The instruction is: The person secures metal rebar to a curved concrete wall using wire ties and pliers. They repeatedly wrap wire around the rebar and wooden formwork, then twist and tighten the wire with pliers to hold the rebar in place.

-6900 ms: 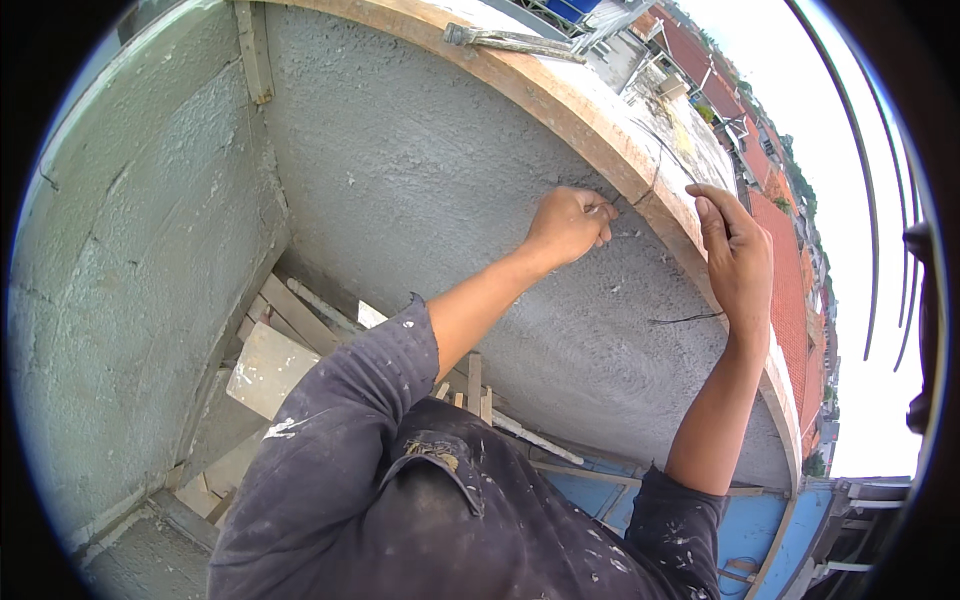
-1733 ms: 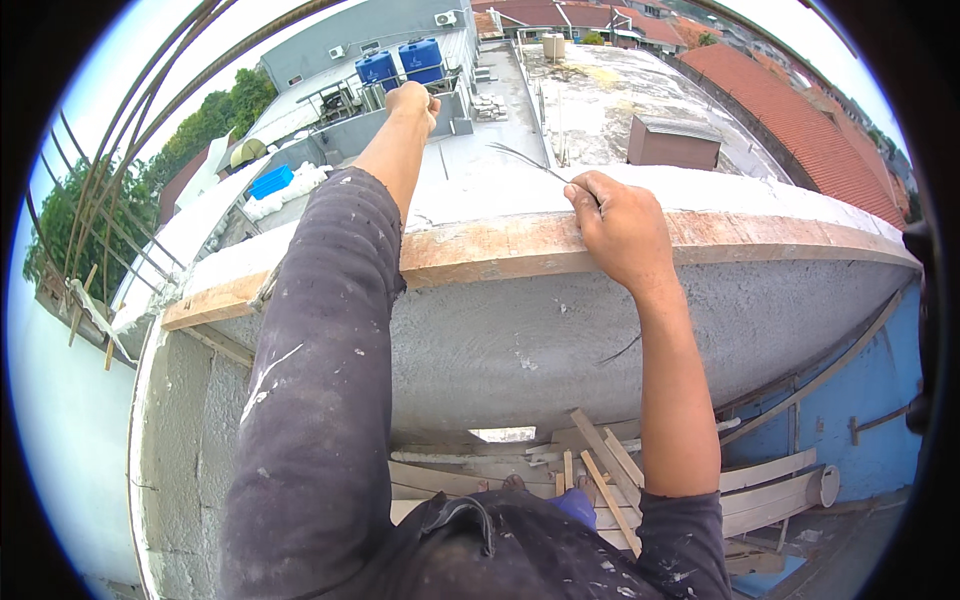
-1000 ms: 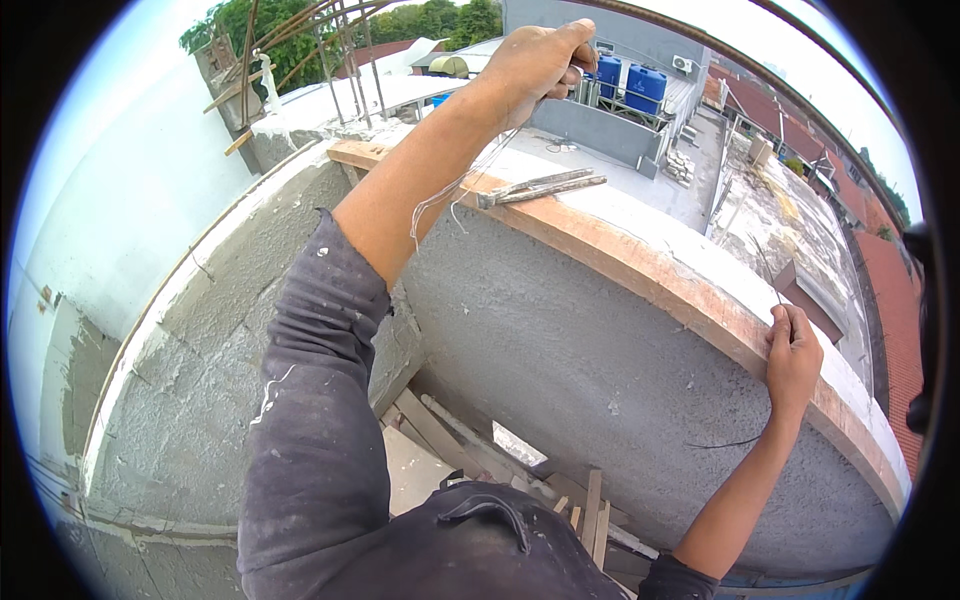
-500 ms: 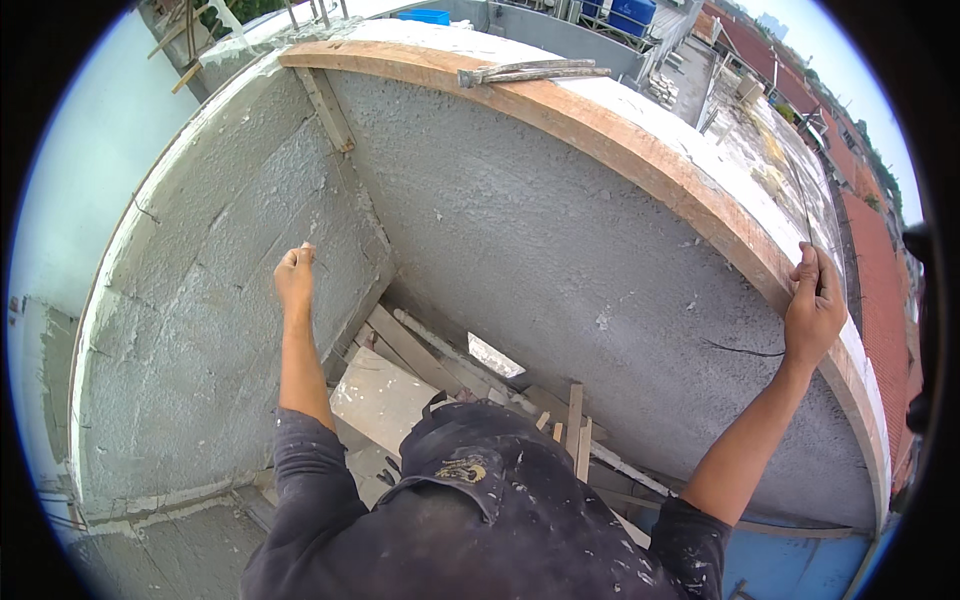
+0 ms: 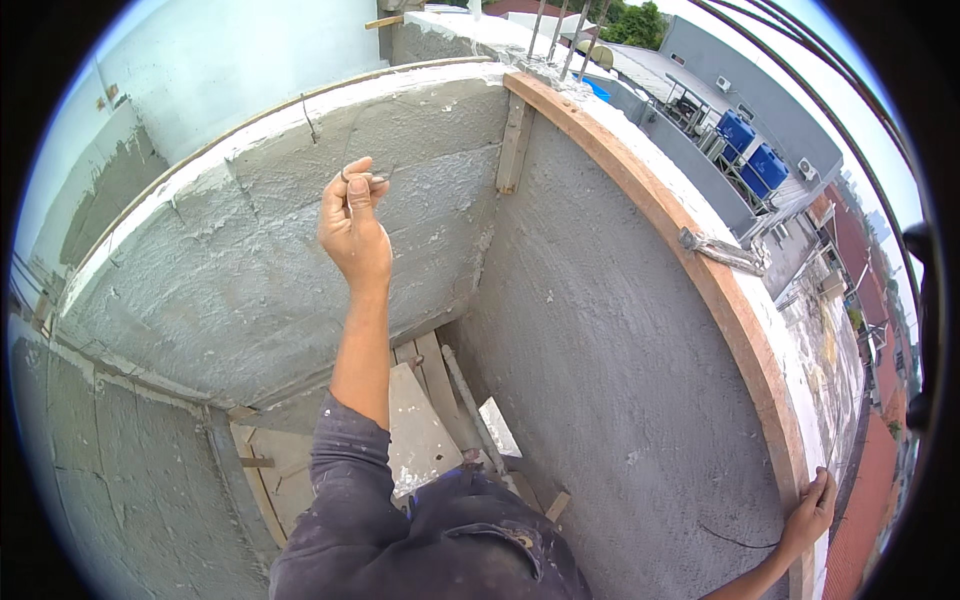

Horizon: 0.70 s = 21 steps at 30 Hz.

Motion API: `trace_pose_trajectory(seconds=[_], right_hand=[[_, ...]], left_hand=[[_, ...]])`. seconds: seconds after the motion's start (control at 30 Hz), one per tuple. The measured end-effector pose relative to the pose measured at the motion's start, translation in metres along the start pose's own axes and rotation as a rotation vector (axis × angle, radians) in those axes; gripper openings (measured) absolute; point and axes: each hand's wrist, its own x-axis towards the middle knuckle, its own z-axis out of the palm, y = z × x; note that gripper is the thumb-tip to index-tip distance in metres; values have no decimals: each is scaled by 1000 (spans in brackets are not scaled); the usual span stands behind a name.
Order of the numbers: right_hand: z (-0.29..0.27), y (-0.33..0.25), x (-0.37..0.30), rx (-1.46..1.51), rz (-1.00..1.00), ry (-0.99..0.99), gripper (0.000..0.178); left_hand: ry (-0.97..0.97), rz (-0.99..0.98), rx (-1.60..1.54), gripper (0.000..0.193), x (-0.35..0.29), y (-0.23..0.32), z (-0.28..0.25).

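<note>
My left hand [image 5: 355, 225] is raised before the grey plastered wall [image 5: 270, 240], thumb and fingers pinched together. A small greyish bit shows at its fingertips, too small to name. At the lower right, my right hand [image 5: 812, 510] is closed in a pinch at the long wooden board [image 5: 690, 230] along the top of the other plastered wall [image 5: 610, 330]. What its fingers hold, if anything, cannot be made out. A grey metal tool like long-handled pincers [image 5: 725, 252] lies across the board. Below my right hand, a thin black wire [image 5: 738, 540] sticks out of the wall.
A short wooden batten [image 5: 515, 145] stands in the wall corner. Planks [image 5: 435, 375] and a stained board [image 5: 415, 430] lie below. Several steel bars [image 5: 560, 40] rise beyond the corner. Blue tanks [image 5: 750, 150] and red roofs [image 5: 865, 500] lie outside; cables [image 5: 815, 95] cross the upper right.
The view has swung left, so the corner and board sit further right. My left hand is raised closer to the view. My right hand stays at the board, now lower in the picture.
</note>
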Motion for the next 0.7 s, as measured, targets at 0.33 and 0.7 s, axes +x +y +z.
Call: trace_pose_trajectory(seconds=[0.33,0.7], right_hand=[[1,8,-2,3,-4,14,33],[-2,11,3,-66,-14,-16,32]], left_hand=[[384,-124,416,18,225,-57,6],[212,-287,646,29,140,-160,-84]])
